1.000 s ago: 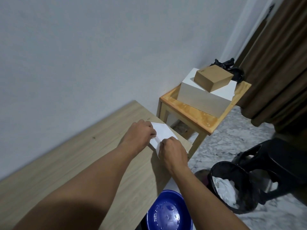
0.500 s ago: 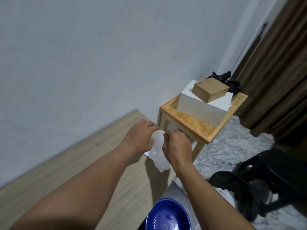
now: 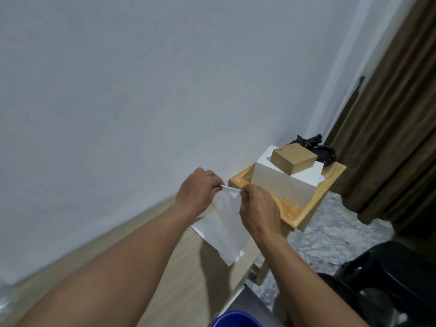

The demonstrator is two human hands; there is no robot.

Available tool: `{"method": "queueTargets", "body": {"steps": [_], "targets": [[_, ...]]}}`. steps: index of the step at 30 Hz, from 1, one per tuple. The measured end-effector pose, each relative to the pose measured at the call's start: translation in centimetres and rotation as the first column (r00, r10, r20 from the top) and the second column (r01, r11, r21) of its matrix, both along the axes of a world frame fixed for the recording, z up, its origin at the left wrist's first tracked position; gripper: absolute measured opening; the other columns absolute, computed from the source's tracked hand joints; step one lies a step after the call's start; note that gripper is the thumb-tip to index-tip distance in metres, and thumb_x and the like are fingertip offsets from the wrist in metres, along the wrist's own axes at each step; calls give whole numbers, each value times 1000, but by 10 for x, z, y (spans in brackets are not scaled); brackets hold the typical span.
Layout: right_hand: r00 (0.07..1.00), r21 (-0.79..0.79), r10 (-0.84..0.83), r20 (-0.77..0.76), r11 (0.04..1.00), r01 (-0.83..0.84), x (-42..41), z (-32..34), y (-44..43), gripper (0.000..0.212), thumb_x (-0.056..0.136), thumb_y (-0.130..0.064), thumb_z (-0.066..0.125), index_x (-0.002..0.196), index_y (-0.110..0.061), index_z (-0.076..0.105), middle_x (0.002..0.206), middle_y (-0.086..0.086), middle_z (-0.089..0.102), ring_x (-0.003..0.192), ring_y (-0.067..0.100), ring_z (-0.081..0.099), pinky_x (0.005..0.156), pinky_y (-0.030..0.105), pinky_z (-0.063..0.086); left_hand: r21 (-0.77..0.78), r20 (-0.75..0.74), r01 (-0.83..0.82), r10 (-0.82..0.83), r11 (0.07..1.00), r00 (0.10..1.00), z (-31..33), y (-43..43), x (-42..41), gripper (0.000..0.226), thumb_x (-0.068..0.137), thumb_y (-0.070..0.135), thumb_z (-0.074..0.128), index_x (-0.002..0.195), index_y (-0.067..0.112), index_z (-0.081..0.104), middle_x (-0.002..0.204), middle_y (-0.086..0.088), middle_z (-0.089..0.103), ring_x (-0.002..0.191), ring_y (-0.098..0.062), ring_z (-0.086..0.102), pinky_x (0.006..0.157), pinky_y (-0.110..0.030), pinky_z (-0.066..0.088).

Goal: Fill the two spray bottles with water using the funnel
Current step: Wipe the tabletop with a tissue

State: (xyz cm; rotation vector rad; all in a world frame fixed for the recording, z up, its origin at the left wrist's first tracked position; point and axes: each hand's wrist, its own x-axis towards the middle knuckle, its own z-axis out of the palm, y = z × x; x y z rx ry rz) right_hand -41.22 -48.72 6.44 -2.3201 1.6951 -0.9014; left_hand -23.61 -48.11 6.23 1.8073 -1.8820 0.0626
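Note:
My left hand [image 3: 199, 191] and my right hand [image 3: 258, 210] each pinch the top edge of a white tissue [image 3: 224, 228], one at either corner. The sheet hangs down unfolded above the far right corner of the light wooden table [image 3: 151, 291]. A blue bowl [image 3: 236, 320] shows only its rim at the bottom edge, below the table's side. No spray bottle and no funnel are in view.
A small wooden side table [image 3: 292, 210] stands to the right, carrying a white box [image 3: 280, 185], a brown box [image 3: 293, 158] on it and a black bag [image 3: 316, 145]. Brown curtains [image 3: 391, 128] hang at the right. A black stool [image 3: 391, 277] stands on the marble floor.
Both hands have lifted the tissue off the table corner and opened it out so it hangs. The view has tilted upward, so the blue bowl and black bin slid down out of sight.

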Motion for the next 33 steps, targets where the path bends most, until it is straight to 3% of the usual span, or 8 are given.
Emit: {"method": "queueTargets", "body": {"steps": [4,8,11,22,27,30,33], "targets": [[1000,-37,9,-9,999,-9,0,19,5,18,103,-23,51,105,-20,69,95,0,67,80,17,52,71,31,48,-65,-11,-36,36,997,999,15,8,1,16,97,31,63,103,26,77,109,11,73,99,-19,54,82,-36,50],[1000,-65,23,6,998,-23,1,33,7,18,101,-21,52,104,-20,70,94,0,68,80,18,54,70,34,51,-104,-18,-54,53,993,998,33,16,5,16,97,30,63,102,25,78,106,9,74,99,-22,56,86,-37,48],[999,-39,53,-4,998,-53,3,49,9,20,101,-20,51,105,-21,70,97,0,70,83,21,59,70,36,53,-49,-54,-79,77,996,996,48,27,14,18,98,32,60,103,26,76,102,7,74,102,-22,55,88,-40,48],[929,167,370,0,916,-365,69,84,59,21,97,-21,55,107,-22,74,107,-1,75,103,25,67,83,35,54,109,-403,-288,307,951,862,74,156,78,11,92,34,67,93,30,77,92,7,75,90,-13,66,81,-30,51],[861,223,506,38,836,-501,121,85,125,15,95,-23,61,100,-23,76,92,0,74,90,23,67,76,33,53,152,-481,-379,403,913,779,71,258,116,11,92,34,68,91,29,78,86,5,74,82,-14,66,76,-27,50],[813,226,573,106,782,-581,154,83,180,9,93,-25,66,93,-25,76,72,-9,65,71,13,61,65,26,43,144,-511,-442,449,885,733,66,334,140,10,92,32,71,92,27,79,81,9,73,76,-3,61,67,-15,44],[761,228,628,160,727,-648,191,75,240,10,92,-26,69,96,-24,78,71,-11,64,65,5,59,60,22,41,135,-565,-512,490,848,664,60,413,165,7,91,26,74,93,26,81,79,15,71,73,5,59,66,-6,40]]}}
